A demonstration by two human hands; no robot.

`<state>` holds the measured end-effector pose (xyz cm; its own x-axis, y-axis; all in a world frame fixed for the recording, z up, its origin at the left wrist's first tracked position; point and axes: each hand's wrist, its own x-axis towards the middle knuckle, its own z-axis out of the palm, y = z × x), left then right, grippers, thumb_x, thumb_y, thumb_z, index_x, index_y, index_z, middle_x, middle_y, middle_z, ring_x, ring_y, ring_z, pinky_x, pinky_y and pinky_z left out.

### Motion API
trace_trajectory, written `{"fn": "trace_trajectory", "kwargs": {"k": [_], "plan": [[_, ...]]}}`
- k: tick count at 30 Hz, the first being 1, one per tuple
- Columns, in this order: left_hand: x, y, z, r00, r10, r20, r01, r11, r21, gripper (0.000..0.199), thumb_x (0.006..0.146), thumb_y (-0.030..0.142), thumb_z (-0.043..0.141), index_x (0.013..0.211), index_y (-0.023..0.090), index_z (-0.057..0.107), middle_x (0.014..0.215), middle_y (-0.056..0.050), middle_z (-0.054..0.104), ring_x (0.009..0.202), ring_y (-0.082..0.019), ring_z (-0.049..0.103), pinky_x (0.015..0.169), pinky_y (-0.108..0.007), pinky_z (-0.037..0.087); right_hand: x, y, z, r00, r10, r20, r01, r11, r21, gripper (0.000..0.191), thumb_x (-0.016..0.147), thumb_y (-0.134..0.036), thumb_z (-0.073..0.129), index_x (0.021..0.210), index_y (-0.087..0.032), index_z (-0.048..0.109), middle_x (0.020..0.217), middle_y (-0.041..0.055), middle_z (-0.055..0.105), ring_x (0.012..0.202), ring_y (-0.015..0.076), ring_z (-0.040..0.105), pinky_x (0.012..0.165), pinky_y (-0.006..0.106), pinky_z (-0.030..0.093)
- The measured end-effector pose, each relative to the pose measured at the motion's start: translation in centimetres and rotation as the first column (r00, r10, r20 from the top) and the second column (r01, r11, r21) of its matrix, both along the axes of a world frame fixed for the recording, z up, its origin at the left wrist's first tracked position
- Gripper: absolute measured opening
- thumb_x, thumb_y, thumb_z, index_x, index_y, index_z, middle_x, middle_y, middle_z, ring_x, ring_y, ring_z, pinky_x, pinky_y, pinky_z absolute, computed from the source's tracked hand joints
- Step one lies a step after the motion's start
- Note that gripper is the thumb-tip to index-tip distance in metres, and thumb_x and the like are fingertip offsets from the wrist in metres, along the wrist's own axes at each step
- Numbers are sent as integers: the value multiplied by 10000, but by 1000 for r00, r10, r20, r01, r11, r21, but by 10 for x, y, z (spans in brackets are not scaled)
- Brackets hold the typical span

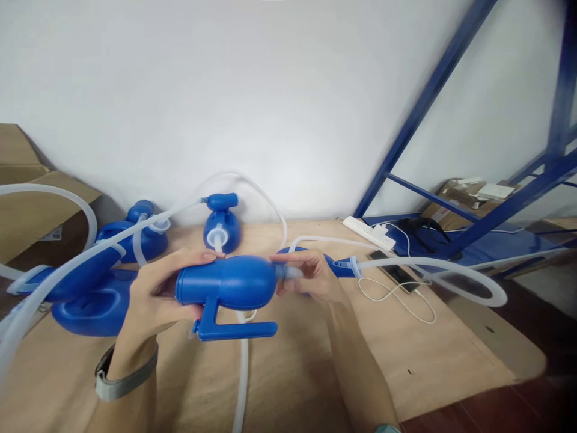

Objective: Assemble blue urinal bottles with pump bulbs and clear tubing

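Note:
A blue plastic piece [229, 282] with a rounded body and an L-shaped handle is held up over the table, near the middle of the view. My left hand [157, 291] wraps round its wide left end. At its narrow right end, the fingers of my right hand [313, 276] pinch a whitish translucent fitting [291, 272] on the spout. Below the blue piece a pale tube [243, 373] runs down toward the near edge. Behind my right hand lies another blue container [345, 266], partly hidden, with a white tube [451, 264] looping right.
Several blue containers with tubes stand at left, one [222, 228] near the wall. A cardboard box [40, 210] is far left. On the brown-covered table [442, 355], a power strip [369, 233] and a phone [399, 275] with a cable lie at right, beside a blue metal frame [419, 108].

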<state>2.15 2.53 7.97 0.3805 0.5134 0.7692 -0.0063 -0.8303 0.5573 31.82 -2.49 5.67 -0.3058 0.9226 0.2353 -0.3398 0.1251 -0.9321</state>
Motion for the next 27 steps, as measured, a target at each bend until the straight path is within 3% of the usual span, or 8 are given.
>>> {"fn": "trace_trajectory", "kwargs": {"k": [8, 11, 14, 18, 23, 27], "plan": [[4, -9, 6, 999, -28, 37, 24, 995, 99, 612, 757, 493, 931, 1291, 234, 784, 1180, -126, 818, 997, -320, 791, 848, -382, 666, -7, -7, 4, 991, -28, -131, 25, 999, -26, 434, 645, -336, 1003, 1038, -235, 851, 708, -5, 790, 584, 157, 745, 633, 298, 663], [4, -12, 4, 997, 13, 70, -17, 998, 62, 608, 740, 542, 929, 1250, 235, 801, 1168, -118, 822, 993, -325, 794, 857, -393, 675, -10, -5, -1, 987, -40, -158, 39, 999, -8, 466, 632, -371, 1013, 1042, -230, 840, 734, 0, 802, 589, 162, 750, 656, 323, 677], [3, -14, 0, 990, 121, 76, -123, 992, 17, 603, 714, 550, 945, 1195, 212, 808, 1128, -105, 828, 985, -324, 789, 866, -394, 669, -11, -1, -4, 984, -126, -127, 129, 991, 18, 480, 626, -389, 1016, 1030, -205, 833, 784, 29, 821, 648, 186, 777, 704, 354, 688], [5, -18, -4, 968, 250, 5, -249, 966, -70, 601, 682, 500, 978, 1164, 192, 795, 1066, -71, 818, 901, -274, 756, 772, -311, 628, -9, 1, -2, 977, -202, -72, 207, 975, 79, 404, 633, -350, 1009, 973, -208, 842, 789, 28, 830, 715, 197, 807, 736, 326, 687], [9, -25, 1, 958, 285, -22, -285, 942, -177, 504, 688, 436, 970, 1110, 216, 804, 939, -18, 793, 757, -202, 710, 649, -251, 581, 1, -8, -1, 958, -287, 21, 281, 950, 138, 312, 710, -302, 965, 996, -239, 861, 924, 34, 853, 816, 215, 831, 776, 323, 690], [7, -34, 8, 970, 241, -36, -243, 948, -203, 491, 695, 476, 967, 1094, 236, 811, 986, -30, 802, 839, -225, 739, 694, -260, 599, 11, -15, -11, 973, -213, 88, 197, 967, 161, 434, 719, -370, 965, 1123, -262, 849, 918, 37, 853, 841, 255, 830, 792, 396, 694]]}}
